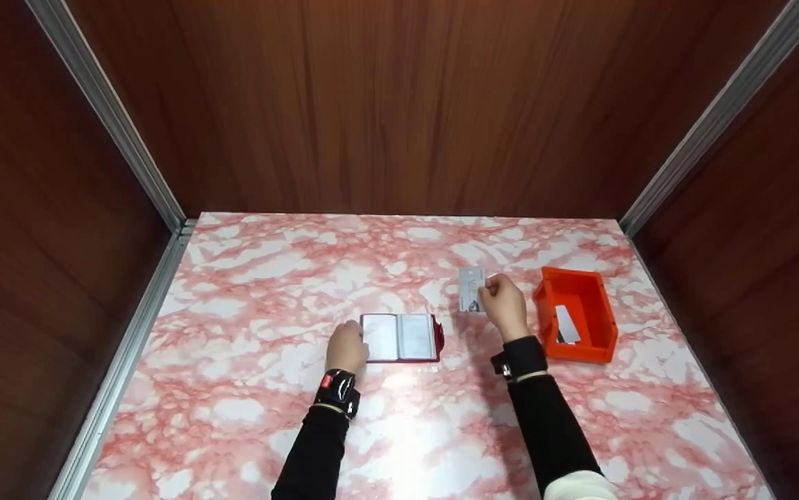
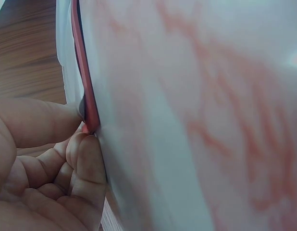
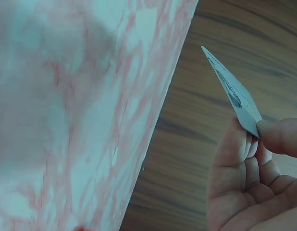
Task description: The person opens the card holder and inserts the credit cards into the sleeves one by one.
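An open card holder (image 1: 414, 337) with a red cover and clear sleeves lies on the table. My left hand (image 1: 347, 347) pinches its left edge; in the left wrist view the thumb and a curled finger grip the red cover edge (image 2: 86, 72). To the right, my right hand (image 1: 505, 305) holds a grey card (image 1: 470, 288) above the table. The right wrist view has this card (image 3: 232, 91) tilted, pinched at one end between thumb and fingers. Printed letters and a dark figure show on it.
An orange bin (image 1: 597, 312) stands right of my right hand, with a white card (image 1: 566, 325) that has a dark stripe inside it. The table (image 1: 246, 389) has a red and white marbled top. Brown wood-grain panels (image 1: 399, 111) enclose it at the back and both sides.
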The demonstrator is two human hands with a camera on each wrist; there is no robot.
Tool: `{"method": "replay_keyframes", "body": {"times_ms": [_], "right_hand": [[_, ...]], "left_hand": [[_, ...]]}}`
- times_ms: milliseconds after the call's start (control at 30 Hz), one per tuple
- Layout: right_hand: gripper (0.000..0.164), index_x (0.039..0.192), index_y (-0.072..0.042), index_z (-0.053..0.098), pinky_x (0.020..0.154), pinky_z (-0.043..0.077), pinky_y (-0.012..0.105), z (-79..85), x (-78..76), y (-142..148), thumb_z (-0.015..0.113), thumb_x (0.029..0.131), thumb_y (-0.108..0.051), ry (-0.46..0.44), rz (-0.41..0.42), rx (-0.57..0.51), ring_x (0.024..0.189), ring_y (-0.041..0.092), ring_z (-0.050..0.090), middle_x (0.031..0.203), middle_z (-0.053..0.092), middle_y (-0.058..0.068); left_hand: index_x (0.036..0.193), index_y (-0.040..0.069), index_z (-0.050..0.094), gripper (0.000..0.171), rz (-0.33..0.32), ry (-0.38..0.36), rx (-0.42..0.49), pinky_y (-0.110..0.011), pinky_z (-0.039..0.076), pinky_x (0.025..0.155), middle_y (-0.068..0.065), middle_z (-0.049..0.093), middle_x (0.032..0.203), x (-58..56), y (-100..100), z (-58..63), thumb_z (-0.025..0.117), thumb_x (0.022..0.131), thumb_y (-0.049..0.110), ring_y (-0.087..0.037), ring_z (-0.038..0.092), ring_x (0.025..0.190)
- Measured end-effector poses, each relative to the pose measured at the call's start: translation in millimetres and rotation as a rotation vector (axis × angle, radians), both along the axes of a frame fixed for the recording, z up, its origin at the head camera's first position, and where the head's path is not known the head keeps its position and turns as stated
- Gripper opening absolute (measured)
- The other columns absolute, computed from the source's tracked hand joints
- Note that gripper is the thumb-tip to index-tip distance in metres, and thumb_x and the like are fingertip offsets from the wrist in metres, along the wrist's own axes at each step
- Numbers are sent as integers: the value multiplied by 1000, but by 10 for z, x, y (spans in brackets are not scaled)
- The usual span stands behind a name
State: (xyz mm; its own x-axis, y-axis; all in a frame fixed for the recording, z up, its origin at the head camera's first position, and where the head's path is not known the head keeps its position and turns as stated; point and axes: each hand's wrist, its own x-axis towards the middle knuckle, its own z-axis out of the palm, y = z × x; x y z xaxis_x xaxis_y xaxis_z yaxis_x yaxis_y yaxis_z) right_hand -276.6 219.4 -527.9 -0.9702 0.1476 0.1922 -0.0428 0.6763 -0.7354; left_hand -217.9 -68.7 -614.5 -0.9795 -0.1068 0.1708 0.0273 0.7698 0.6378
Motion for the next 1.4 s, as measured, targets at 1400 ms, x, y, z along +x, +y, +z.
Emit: {"method": "replay_keyframes", "body": {"times_ms": [1400], "right_hand": [[15,85,-7,53,64,44,34,-540,268,-1004,68,87,-7,-69,257,73,66,18,50,70,49,-1]], "left_hand": [[86,-2,62,18,3,-36,48,-48,49,78,-13,58,80,-15,-16,-9,71,71,-6,-34,58,79]]}}
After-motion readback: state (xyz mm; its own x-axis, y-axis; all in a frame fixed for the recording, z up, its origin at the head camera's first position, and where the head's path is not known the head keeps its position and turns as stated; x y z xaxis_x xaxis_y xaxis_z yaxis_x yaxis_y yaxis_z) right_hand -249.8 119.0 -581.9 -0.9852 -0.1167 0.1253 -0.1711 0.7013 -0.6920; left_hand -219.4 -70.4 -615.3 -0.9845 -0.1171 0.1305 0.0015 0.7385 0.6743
